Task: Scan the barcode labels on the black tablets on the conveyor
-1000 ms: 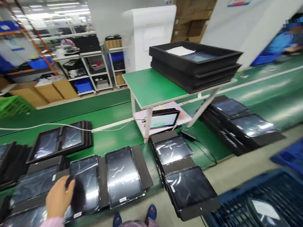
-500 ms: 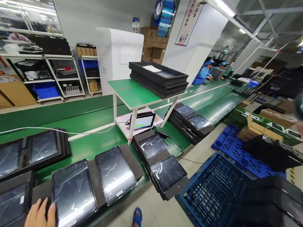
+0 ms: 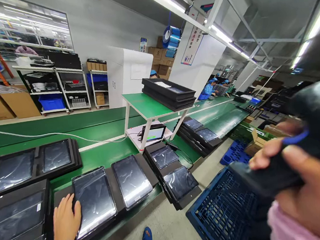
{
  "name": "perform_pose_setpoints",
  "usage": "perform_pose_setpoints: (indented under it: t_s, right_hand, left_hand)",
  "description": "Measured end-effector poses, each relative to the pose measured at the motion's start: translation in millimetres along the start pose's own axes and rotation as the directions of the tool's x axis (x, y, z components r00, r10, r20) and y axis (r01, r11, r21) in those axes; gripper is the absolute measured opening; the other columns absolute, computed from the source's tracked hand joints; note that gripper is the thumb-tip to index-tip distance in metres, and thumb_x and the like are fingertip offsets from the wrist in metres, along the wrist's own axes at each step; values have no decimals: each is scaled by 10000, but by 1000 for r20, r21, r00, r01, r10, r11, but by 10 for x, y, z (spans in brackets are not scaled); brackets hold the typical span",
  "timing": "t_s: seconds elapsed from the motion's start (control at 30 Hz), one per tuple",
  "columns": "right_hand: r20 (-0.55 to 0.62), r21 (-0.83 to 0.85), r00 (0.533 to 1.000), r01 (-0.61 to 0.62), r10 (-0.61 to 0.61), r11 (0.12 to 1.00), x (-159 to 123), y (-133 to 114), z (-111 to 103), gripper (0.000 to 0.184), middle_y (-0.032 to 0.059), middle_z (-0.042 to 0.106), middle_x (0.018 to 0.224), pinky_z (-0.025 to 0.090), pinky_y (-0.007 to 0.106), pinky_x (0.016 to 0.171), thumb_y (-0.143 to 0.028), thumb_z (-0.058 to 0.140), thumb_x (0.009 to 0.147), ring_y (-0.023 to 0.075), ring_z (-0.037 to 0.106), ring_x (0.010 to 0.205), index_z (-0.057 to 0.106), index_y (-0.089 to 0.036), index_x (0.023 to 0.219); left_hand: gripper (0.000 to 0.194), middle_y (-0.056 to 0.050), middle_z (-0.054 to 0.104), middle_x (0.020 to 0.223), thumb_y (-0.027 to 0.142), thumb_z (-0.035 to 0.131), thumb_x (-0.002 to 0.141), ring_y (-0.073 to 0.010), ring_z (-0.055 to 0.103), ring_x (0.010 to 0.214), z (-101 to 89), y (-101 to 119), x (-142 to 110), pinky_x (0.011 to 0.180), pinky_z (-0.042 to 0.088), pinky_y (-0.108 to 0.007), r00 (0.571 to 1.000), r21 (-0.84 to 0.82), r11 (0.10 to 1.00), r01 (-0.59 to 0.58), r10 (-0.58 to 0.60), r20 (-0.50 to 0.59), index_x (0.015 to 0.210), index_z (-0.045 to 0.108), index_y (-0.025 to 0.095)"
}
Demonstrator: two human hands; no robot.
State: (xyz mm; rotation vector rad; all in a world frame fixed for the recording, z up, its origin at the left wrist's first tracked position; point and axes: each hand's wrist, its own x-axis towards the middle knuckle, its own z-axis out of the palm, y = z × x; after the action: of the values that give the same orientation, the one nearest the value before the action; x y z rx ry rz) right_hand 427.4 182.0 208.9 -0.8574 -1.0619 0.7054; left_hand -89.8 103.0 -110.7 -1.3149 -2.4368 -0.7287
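Observation:
My left hand [image 3: 64, 220] lies flat with fingers together on the left edge of a black tray [image 3: 112, 212] that carries two dark screen panels [image 3: 94, 200] on the green conveyor [image 3: 100, 157]. My right hand [image 3: 312, 191] is close to the camera at the right, wrapped round a black handheld scanner [image 3: 304, 146] with a blue button under the forefinger. More trays of panels [image 3: 32, 165] lie to the left and behind.
A green-topped table [image 3: 142, 104] straddles the conveyor with stacked black trays [image 3: 168, 94] on it and a lit monitor [image 3: 152, 133] beneath. Blue plastic pallets [image 3: 219, 209] sit on the floor at right. Shelves and cartons line the far wall; workers in blue stand far down the line.
The camera has tilted up and swung right. My right hand has risen with the scanner close to the camera. My left hand came down flat onto the tray's edge.

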Motion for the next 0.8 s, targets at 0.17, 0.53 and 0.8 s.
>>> perform_pose_setpoints:
  t_s: [0.17,0.53,0.8]
  right_hand:
    - [261,77,848,-494,461,866,-1254,1138,405,567,-39,570,688,496,318,609,-463,757,746,158,540,589,503,-251,1206]
    - [347,-650,537,-453,769,609,-2210,2479,421,414,-36,529,536,444,306,536,-574,580,762,195,549,510,567,-188,910]
    - [402,-728,515,-322,758,605,-2246,2316,364,312,-17,578,604,462,308,554,-484,521,837,204,587,534,599,-199,938]
  left_hand:
    - [550,-185,566,1394,388,247,970,-321,451,1359,-19,-15,-91,1160,295,-529,1000,-26,999,-22,22,14,1300,564,83]
    - [501,-153,548,1428,357,295,971,-283,428,1386,47,-20,-168,1190,248,-493,1000,-64,998,9,-7,29,1332,548,117]
    - [479,-129,541,1441,361,321,972,-264,416,1401,48,5,-160,1203,226,-478,999,-125,991,41,-36,41,1339,548,152]
